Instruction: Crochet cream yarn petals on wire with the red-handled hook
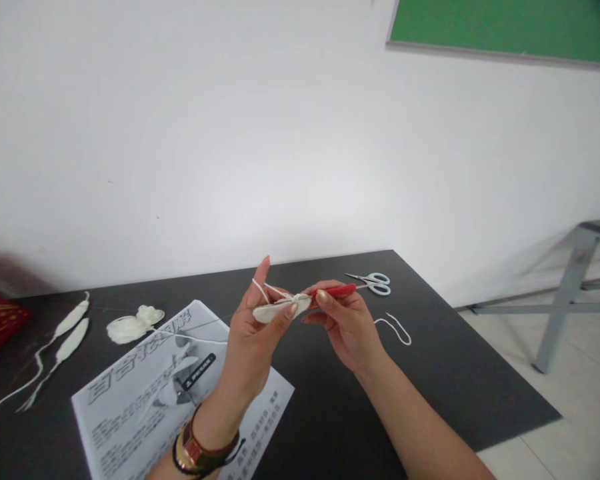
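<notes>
- Two hands are at work over the counter (pixel 325 407), toward its far edge.
- The left hand (pixel 253 337) pinches one white crocheted piece (pixel 270 312) between thumb and fingers, index finger raised with yarn (pixel 257 287) looped around it.
- The right hand (pixel 347 323) grips one red-handled hook (pixel 336 291), its working end meeting the white crocheted piece at the fingertips.
- One skein (pixel 127 329) of white yarn lies left of the hands, near the far edge; a strand runs from it across the sheet toward the left hand.
- Two slender white petals (pixel 73 316), both with yarn tails, lie side by side farther left along that edge.
- One red item (pixel 0 323), gold-marked, sits beyond them at the far left, cut off by the view.
- One printed sheet (pixel 130 393) lies aslant under the left forearm; its small print is too blurred to read.
- One pair of scissors (pixel 369 281) rests near the far right corner, blades pointing left.
- One bent yarn end (pixel 409 343) lies between the right hand and the right edge.
- Bands (pixel 195 450) circle the left wrist, their number unclear.
</notes>
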